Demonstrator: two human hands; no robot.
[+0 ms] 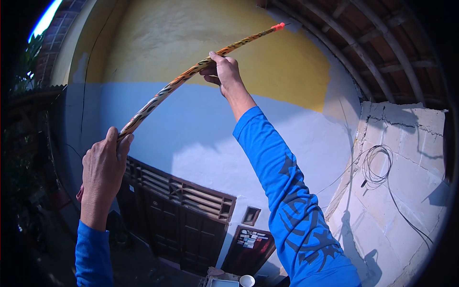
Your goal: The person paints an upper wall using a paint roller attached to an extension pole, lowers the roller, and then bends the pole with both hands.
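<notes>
The long thin pole with orange-and-black tiger striping (191, 71) slants up across the blue and yellow painted wall (201, 124), held in the air by both hands. Its upper end carries a small orange tip (277, 27) near the wooden roof beams (382, 43); its lower end is hidden behind the left hand (103, 172), so how far it runs below cannot be told. The left hand wraps around the lower part, fingers curled shut on it, thumb lying along the shaft. The right hand (225, 72), arm stretched out in a blue patterned sleeve (291, 201), pinches the pole higher up between thumb and fingers, closed on it.

Below the hands stands a dark wooden door with slatted vents (181, 210), its base lost in shadow. A black cable coil (377, 165) hangs on the rough grey block wall (406, 191) at the right. At the lower edge, a small white round cup (246, 281) is cut off by the frame; what it holds cannot be seen. The left rim is dark and hard to make out.
</notes>
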